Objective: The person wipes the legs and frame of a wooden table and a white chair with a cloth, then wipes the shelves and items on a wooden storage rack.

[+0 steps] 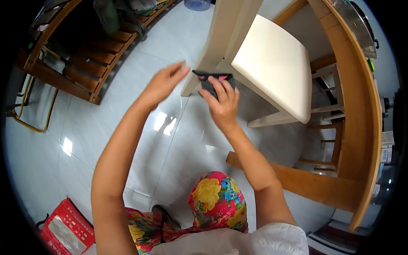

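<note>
My right hand [224, 101] holds a small dark item [208, 87] with pink patches, with its fingers spread over it; what the item is I cannot tell, perhaps folded cloth or a pouch. The item is held in front of the cream chair's backrest [224, 32]. To the left of it, my left hand [169, 78] is raised with nothing in it, slightly blurred, its thumb and fingers apart. A gap of floor shows between the left hand and the chair's leg [190, 87].
The cream chair seat [274, 63] lies to the right, beside a wooden table [363, 105]. A slatted wooden bench [95, 60] stands at upper left. A red bag [68, 226] lies at lower left on the tiled floor [105, 134]. A wooden board [306, 180] extends near my right arm.
</note>
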Tool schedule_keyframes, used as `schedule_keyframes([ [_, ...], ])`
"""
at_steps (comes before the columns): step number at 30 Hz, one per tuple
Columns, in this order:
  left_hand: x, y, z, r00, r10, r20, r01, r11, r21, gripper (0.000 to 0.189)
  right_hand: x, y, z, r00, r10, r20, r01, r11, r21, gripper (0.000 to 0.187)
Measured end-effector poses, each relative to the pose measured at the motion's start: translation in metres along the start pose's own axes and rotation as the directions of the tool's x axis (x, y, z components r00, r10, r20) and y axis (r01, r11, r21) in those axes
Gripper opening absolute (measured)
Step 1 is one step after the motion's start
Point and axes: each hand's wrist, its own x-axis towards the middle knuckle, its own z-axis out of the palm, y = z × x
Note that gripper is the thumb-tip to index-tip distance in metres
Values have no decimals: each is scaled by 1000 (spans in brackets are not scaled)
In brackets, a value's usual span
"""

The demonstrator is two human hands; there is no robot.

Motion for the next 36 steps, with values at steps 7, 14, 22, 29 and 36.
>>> schedule_keyframes([
  [7,77,36,26,900,396,-182,-408,912,-34,59,6,47,54,961,-238,143,261,951,-169,31],
  [14,88,38,40,872,450,-190,-466,883,-48,48,-82,82,5,992,123,42,-94,903,-419,29],
  [22,88,48,48,873,435,-222,-442,897,22,48,3,28,34,990,101,-98,-125,948,-293,24],
  [29,91,59,65,873,448,-191,-452,892,27,47,-44,71,13,993,121,-12,-115,898,-424,27],
  [36,97,52,55,860,481,-170,-476,877,72,46,17,17,15,967,61,-248,-118,968,-221,31],
])
